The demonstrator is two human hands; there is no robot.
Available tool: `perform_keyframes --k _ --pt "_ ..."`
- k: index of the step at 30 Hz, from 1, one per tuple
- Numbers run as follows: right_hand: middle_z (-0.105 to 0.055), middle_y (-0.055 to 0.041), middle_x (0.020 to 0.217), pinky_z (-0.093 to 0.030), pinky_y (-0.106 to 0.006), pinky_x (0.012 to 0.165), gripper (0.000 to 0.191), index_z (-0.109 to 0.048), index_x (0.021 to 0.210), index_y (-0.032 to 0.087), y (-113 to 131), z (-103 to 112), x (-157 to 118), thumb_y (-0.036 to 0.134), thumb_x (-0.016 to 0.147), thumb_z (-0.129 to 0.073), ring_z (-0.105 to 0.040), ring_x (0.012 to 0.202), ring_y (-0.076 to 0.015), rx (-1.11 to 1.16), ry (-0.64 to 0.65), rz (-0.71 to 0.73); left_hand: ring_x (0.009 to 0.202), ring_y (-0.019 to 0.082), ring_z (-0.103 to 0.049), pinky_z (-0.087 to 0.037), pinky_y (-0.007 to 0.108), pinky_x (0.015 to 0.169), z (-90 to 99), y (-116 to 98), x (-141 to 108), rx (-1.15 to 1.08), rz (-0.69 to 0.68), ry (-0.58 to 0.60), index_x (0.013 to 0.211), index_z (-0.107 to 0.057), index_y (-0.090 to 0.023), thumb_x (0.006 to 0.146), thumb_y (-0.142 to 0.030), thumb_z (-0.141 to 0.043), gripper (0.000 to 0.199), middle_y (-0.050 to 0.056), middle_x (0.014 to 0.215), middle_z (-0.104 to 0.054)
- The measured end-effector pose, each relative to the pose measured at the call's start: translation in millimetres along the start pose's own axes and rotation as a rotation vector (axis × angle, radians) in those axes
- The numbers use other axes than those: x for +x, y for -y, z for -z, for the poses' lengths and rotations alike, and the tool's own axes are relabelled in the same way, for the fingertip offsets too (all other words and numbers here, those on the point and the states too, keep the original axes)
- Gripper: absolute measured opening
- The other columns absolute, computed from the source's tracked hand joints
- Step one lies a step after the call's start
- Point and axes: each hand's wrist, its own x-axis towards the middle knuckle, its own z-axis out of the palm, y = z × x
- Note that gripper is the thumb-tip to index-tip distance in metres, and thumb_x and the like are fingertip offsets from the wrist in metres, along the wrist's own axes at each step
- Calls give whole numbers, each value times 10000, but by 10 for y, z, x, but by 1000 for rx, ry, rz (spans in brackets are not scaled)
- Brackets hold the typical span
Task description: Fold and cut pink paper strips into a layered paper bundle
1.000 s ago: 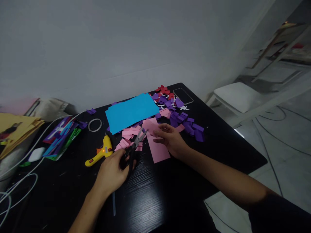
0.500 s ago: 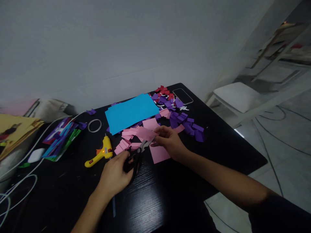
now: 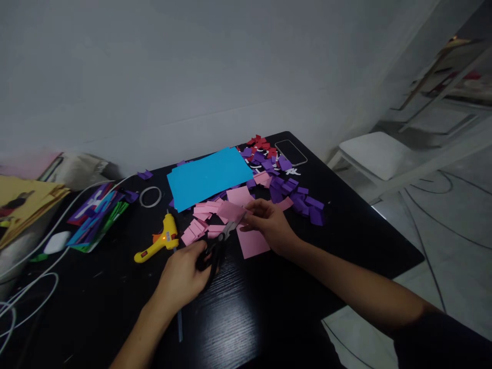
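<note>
My left hand (image 3: 184,274) is closed round the black handles of the scissors (image 3: 222,238), whose blades point up and right. The blades meet a small pink paper piece (image 3: 229,210) that my right hand (image 3: 269,223) pinches at its right end. Below my right hand lies a pink sheet (image 3: 252,245), and another pink sheet (image 3: 239,195) is just behind the held piece. Pink cut pieces (image 3: 195,230) lie to the left, and purple pieces (image 3: 303,201) lie to the right. Blue sheets (image 3: 209,177) rest behind them.
A yellow glue gun (image 3: 161,241) lies left of the scissors, near a grey ring (image 3: 150,197). Coloured paper packs (image 3: 98,218) and white cables (image 3: 57,287) are at the left. A phone-shaped outline (image 3: 291,152) and red scraps (image 3: 259,142) lie far back. A white stool (image 3: 372,151) stands right.
The scissor blades look closer together on the pink piece, and its visible part has tilted slightly. Both hands stay in nearly the same place.
</note>
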Motion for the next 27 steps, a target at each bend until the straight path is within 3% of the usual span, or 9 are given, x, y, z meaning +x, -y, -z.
perform_keyframes --k 27 --pt "-731 10 791 -667 -331 714 336 -720 835 214 14 -5 3 375 653 -953 -720 752 -158 -36 -39 19 541 180 -566 -329 266 542 -23 -8 -12 -88 -20 -31 642 -547 -213 873 -329 -559 259 21 608 -628"
